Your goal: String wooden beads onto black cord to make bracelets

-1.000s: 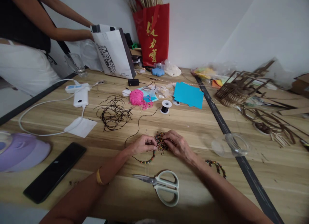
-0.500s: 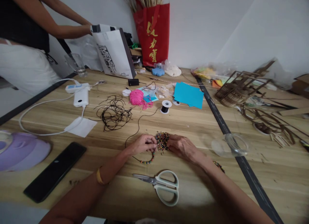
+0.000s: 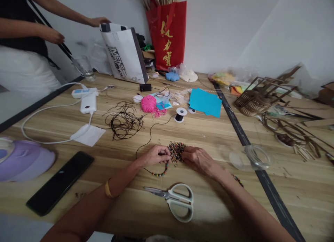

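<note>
My left hand (image 3: 157, 155) pinches the end of a string of small multicoloured beads (image 3: 162, 173), which curves down below the fingers onto the table. From it a thin black cord (image 3: 144, 144) loops back to a white spool (image 3: 180, 115) wound with black cord. Between my hands lies a pile of loose beads (image 3: 176, 150). At the pile's right edge my right hand (image 3: 197, 158) rests with its fingers curled together; its fingertips are partly hidden, so any bead in them cannot be made out. Green-handled scissors (image 3: 180, 202) lie just below, blades to the left.
Partly behind my right forearm lies a beaded bracelet (image 3: 238, 181). A black phone (image 3: 60, 183), tangled black cord (image 3: 124, 122) and pink yarn (image 3: 148, 103) lie leftward. Blue sheets (image 3: 205, 103) and a clear round container (image 3: 257, 156) are rightward. Another person stands by a white bag (image 3: 122, 56).
My right hand has drawn back from over the bead pile to its right edge, uncovering more beads. My left hand stays put. The other person's one hand has left the white bag.
</note>
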Demonstrator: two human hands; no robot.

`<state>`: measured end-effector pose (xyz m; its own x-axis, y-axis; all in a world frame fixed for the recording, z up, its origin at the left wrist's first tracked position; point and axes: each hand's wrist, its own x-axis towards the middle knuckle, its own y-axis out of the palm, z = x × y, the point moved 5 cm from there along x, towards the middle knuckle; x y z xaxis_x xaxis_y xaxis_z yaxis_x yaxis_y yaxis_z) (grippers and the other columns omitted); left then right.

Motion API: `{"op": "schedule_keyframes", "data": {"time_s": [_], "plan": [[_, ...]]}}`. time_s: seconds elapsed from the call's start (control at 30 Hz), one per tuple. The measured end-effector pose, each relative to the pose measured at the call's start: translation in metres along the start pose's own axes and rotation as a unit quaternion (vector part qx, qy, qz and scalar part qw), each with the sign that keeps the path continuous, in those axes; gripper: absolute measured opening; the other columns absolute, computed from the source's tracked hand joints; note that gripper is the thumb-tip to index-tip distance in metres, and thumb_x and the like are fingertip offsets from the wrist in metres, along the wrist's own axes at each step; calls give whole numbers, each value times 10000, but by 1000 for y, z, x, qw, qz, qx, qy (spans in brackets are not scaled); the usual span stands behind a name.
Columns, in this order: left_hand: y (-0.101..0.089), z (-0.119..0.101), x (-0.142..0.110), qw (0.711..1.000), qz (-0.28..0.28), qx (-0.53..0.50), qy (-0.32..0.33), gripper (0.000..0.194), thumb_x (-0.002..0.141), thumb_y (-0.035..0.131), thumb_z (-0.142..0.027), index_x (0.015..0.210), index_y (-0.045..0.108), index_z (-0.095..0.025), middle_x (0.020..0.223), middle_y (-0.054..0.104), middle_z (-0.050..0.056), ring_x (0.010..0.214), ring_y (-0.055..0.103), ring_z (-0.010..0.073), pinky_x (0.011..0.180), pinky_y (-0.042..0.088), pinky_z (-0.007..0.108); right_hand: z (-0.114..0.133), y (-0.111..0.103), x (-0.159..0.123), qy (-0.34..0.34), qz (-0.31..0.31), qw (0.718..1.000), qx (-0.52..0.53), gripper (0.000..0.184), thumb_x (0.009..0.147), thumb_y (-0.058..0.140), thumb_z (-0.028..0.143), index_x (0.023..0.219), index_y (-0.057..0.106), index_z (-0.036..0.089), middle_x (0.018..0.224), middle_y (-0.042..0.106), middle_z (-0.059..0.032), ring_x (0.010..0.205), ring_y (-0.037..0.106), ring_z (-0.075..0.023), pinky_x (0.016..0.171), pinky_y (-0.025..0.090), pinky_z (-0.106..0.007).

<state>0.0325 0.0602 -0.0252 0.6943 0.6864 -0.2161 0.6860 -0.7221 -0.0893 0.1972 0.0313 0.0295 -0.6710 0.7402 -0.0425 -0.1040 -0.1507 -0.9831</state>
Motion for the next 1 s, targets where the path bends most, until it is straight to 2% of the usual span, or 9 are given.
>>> {"op": "schedule_keyframes", "data": {"time_s": [0.13,0.33,0.47,0.83,1.0], "plan": [[1,-2,0,1000,-4,-1,4,229,780,639,-340,756,567,-123,720,682,50,596,572,98,535,428,185,-6,-6,-4,11,3,1000,-7,170,860,542,82,726,596,171,759,611,-36,650,532,-127,568,288,-246],[1,0,0,1000,-3,-2,9,259,781,641,-371,761,563,-125,730,687,52,609,580,104,537,421,184,-2,-10,-9,38,88,995,-13,172,893,507,77,783,615,153,768,655,-40,678,587,-134,570,277,-258],[0,1,1,1000,-3,2,11,255,786,633,-368,765,563,-124,732,686,54,610,578,105,535,419,185,4,-8,-8,45,110,993,-27,180,893,507,61,794,627,153,809,682,-52,724,615,-154,592,291,-258],[1,-3,0,1000,-2,-1,5,212,786,628,-327,760,571,-125,731,690,49,619,581,101,538,416,179,7,8,-4,45,82,993,-66,180,859,517,30,813,635,157,830,679,-67,734,623,-168,644,362,-264],[1,0,0,1000,-1,0,6,210,778,640,-325,766,593,-121,728,693,46,611,579,100,534,412,179,13,1,-4,0,16,999,-44,117,863,546,97,782,602,160,792,654,-57,707,590,-152,642,362,-253]]}}
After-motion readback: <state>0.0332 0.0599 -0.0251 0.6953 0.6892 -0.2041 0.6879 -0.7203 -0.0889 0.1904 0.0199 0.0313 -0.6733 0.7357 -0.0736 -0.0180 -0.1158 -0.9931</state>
